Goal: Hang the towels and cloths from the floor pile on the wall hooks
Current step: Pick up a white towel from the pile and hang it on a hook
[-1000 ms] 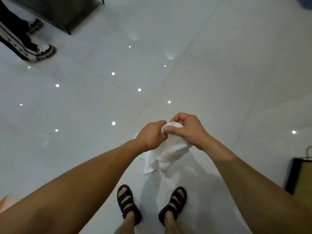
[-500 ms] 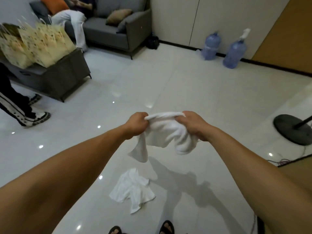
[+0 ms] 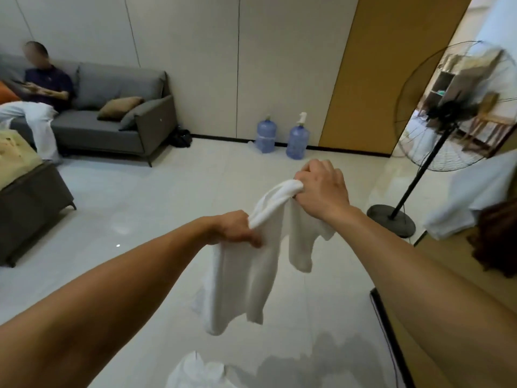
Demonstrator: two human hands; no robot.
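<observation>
A white towel [image 3: 243, 278] hangs in the air in front of me, stretched along its top edge between both hands. My left hand [image 3: 235, 229] grips one end of that edge in a fist. My right hand [image 3: 321, 189], higher and further right, grips the other end. Two folds of the towel droop below the hands. Another white cloth [image 3: 195, 372] lies crumpled on the floor at the bottom edge of the view. At the right edge a white cloth [image 3: 472, 197] and a dark brown cloth [image 3: 498, 236] hang against a wall; no hook is visible.
A standing fan [image 3: 447, 113] with a round base [image 3: 391, 221] stands right of my hands. Two blue water bottles [image 3: 298, 140] sit by the far wall. A grey sofa [image 3: 112, 119] holds a seated person [image 3: 47, 85]. A dark low table [image 3: 28, 203] is at left.
My view has lifted from the floor to the room. Both hands have raised the towel and pulled apart, the right hand going higher, so the towel hangs spread between them.
</observation>
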